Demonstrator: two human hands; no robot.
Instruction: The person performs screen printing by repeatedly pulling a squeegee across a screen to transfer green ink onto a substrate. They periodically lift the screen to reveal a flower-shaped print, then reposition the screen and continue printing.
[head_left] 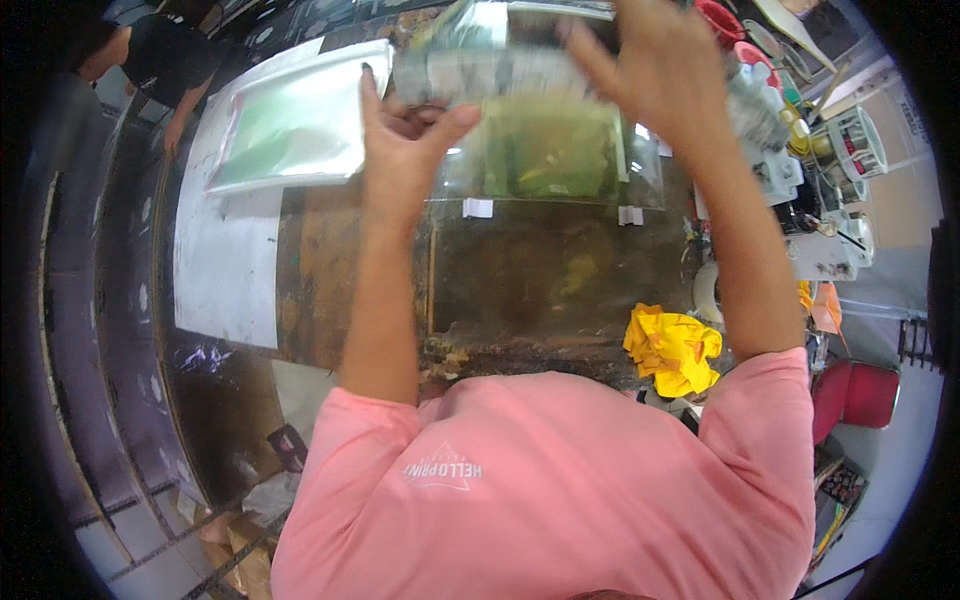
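My left hand (405, 145) is held up at the far side of the table, thumb stretched out and fingers apart. Its raised forefinger overlaps the right edge of a stack of clear, shiny plastic sheets (300, 125). My right hand (665, 75) is raised at the top, smeared by motion, its thumb spread wide and its other fingertips cut off by the picture's edge. Between the hands lies a blurred, whitish-grey bar (490, 75); whether either hand touches it, I cannot tell. Below the bar is a translucent yellow-green panel (550, 150).
White tabs (478, 208) stick out at the panel's near edge. A crumpled yellow cloth (672, 350) lies at the table's near right, beside a tape roll (708, 292). Tubs (855, 140) crowd the right side. Another person (165, 65) stands far left. A red chair (865, 393) is at right.
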